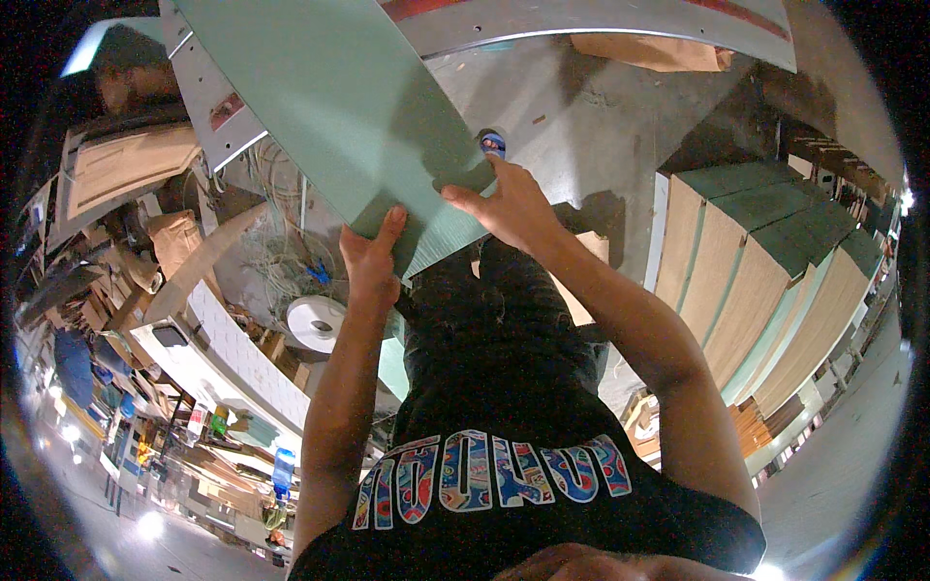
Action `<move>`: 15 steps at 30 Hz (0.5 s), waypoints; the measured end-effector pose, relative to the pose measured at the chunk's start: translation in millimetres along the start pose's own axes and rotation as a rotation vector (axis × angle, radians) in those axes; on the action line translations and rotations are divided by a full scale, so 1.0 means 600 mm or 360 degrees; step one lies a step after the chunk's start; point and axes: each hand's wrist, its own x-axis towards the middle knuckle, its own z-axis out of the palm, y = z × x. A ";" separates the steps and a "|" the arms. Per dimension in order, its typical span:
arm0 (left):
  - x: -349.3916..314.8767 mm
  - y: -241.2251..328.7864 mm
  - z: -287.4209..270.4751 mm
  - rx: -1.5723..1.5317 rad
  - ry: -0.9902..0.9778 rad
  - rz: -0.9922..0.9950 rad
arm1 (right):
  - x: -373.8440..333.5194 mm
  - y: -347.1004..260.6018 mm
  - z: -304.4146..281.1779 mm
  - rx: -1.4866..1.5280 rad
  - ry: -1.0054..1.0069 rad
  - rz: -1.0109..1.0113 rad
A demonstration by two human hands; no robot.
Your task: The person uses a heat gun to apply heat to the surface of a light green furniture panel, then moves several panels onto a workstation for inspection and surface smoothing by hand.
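Head view: holding the near end of a panel [329, 107] stretched over a metal beam [581, 24], left hand [372, 259] and right hand [518, 206] on opposite edges, thumbs on top. Apparently steadying it; for any shift, needing both edges level.

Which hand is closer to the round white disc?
Left. The left hand, gripping the near end of the green panel, is up and right of the white disc in the picture; the right hand, at the panel's right edge, is farther right.
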 end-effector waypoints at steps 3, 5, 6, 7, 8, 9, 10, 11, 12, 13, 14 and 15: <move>0.001 -0.001 0.001 -0.0031 0.0018 0.0010 | 0.001 -0.002 -0.001 -0.0056 -0.0003 0.0006; -0.002 0.002 0.004 -0.0051 0.0015 0.0007 | 0.005 0.005 0.003 -0.0052 0.0003 0.0012; -0.003 0.004 0.004 -0.0024 0.0033 -0.0018 | 0.004 0.005 0.004 -0.0044 0.0022 -0.0007; -0.003 0.005 0.005 0.0003 0.0051 -0.0042 | 0.002 0.005 0.005 -0.0034 0.0042 -0.0026; -0.004 0.007 0.005 0.0030 0.0069 -0.0066 | 0.001 0.004 0.005 -0.0026 0.0061 -0.0046; -0.005 0.008 0.007 0.0008 0.0065 -0.0031 | 0.001 0.004 0.005 -0.0055 0.0066 -0.0029; -0.007 0.009 0.011 -0.0013 0.0060 0.0004 | 0.002 0.004 0.006 -0.0083 0.0071 -0.0011; -0.007 0.009 0.012 -0.0033 0.0054 0.0038 | 0.002 0.003 0.006 -0.0111 0.0078 0.0008; -0.007 0.008 0.013 -0.0024 0.0067 0.0024 | 0.001 0.002 0.006 -0.0081 0.0065 0.0015; -0.006 0.007 0.012 -0.0015 0.0080 0.0009 | 0.001 -0.001 0.005 -0.0052 0.0052 0.0023; -0.006 0.006 0.011 -0.0004 0.0095 -0.0005 | 0.000 -0.003 0.004 -0.0021 0.0037 0.0030; -0.003 0.002 0.007 0.0008 0.0054 0.0014 | 0.001 0.001 0.005 -0.0018 0.0030 0.0008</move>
